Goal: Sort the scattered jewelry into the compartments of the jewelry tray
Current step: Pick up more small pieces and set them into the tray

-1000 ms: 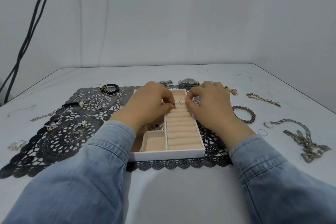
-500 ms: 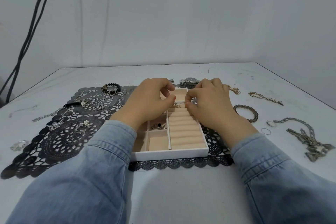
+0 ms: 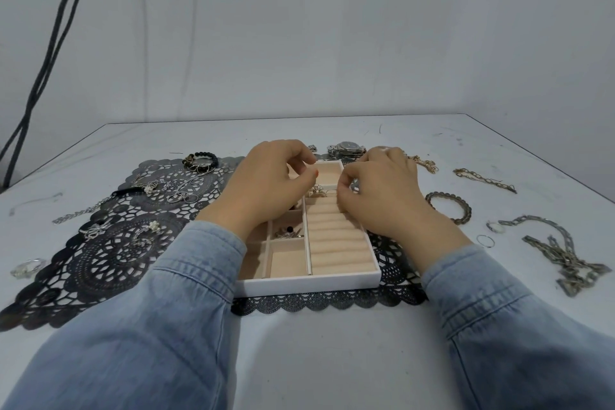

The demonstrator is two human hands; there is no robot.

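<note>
A person's left hand (image 3: 266,183) and right hand (image 3: 382,193), fingers curled, meet over a white, beige-lined jewelry tray (image 3: 309,283). An ornate silver ring (image 3: 316,190) sits between their fingertips; whether either grips it is unclear.

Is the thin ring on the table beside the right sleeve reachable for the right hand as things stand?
Probably yes. The thin ring lies alone on the table just right of the right hand, with nothing covering it; that hand is curled over the tray.

Jewelry tray (image 3: 309,283) on lace mat (image 3: 109,260); watch (image 3: 346,148) behind tray; chains (image 3: 565,256) right, off mat; beaded bracelet (image 3: 199,161) left, on mat.
</note>
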